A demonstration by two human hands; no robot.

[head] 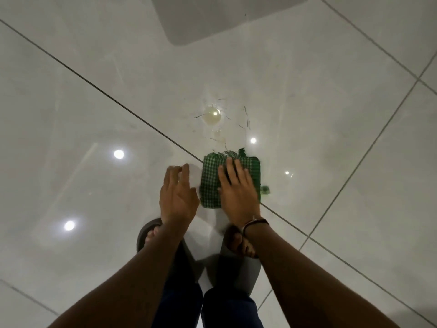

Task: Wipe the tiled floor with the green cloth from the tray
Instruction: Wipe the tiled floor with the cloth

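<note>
The right hand [237, 190] lies flat over the green cloth [211, 178], hiding its right-hand part. The left hand [177, 195] is blurred at the fingertips. A grey shape [227, 17] is cut off by the top edge. Both forearms run out at the bottom edge.

The glossy tiled floor [307, 95] lies open to the left, right and far side of the folded green cloth [212, 178]. Just beyond the cloth's frayed edge sit a small yellowish puddle [212, 117] and scattered loose threads [247, 119]. The left hand [177, 195] hovers just beside the cloth's left edge. Two grey slippers [151, 235] block the near side.
</note>
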